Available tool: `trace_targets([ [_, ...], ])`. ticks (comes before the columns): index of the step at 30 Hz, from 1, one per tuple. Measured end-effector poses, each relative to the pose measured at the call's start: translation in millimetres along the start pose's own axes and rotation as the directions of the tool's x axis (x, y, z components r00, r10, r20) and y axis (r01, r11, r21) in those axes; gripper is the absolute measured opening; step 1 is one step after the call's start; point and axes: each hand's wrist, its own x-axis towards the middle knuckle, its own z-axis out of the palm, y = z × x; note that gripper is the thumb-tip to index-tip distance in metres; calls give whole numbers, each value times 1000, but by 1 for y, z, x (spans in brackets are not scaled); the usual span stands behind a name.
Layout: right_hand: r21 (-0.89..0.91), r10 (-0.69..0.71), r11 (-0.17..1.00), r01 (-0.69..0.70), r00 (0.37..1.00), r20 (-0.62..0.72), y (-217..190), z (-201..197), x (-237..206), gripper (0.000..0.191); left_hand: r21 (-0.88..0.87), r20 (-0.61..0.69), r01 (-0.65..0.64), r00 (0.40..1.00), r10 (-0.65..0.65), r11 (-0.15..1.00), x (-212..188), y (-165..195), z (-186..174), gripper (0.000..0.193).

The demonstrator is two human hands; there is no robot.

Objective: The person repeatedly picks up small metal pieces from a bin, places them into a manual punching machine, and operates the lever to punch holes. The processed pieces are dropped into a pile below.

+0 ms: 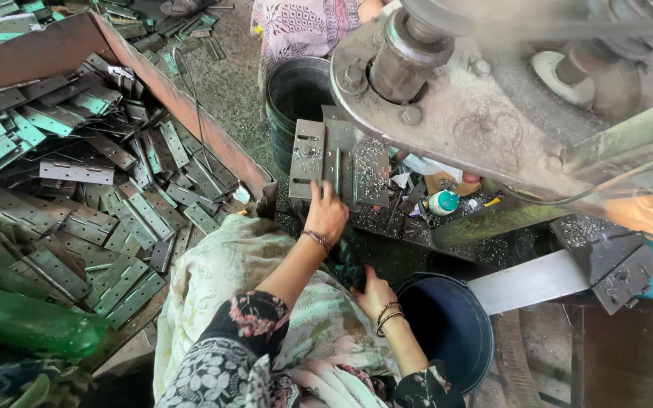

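Observation:
My left hand (326, 214) reaches forward to the press bed (307, 155) and grips the near end of a grey metal hinge (332, 162) lying on it, under the big machine head (447, 98). My right hand (373, 293) rests low on the dark cloth by my lap, fingers spread and nothing visible in them, touching the rim side of a dark blue bucket (447, 325). Both wrists wear bangles. Metal chips cover the plate (372, 170) right of the hinge.
A large heap of grey-green hinges (77, 196) fills a rusty tray (190, 113) on the left. A black bucket (296, 94) stands beyond the press, with another person's patterned cloth (300, 26) behind it. A green plastic bottle (32, 323) lies near left.

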Motion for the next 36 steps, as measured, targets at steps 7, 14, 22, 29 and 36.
trace_targets([
  [7, -14, -22, 1000, 22, 1000, 11, 0, -3, 4, 76, -46, -197, -43, 980, 33, 998, -40, 4, -2, 42],
  [14, -28, 2, 1000, -1, 1000, 27, 3, -2, 4, 72, 183, -261, -187, 937, 231, 965, -27, -25, -6, 43],
  [22, -16, -2, 1000, 2, 1000, 27, -2, -6, 3, 73, 223, -105, -187, 971, 214, 957, -15, -26, -24, 38],
  [29, -55, 18, 998, -15, 998, 54, -11, -21, -2, 71, 115, 103, 21, 994, -33, 993, 10, -17, -44, 41],
  [36, -56, 12, 998, -10, 999, 41, -23, -30, -8, 72, 8, 156, 67, 985, -67, 998, 17, -22, -49, 36],
])
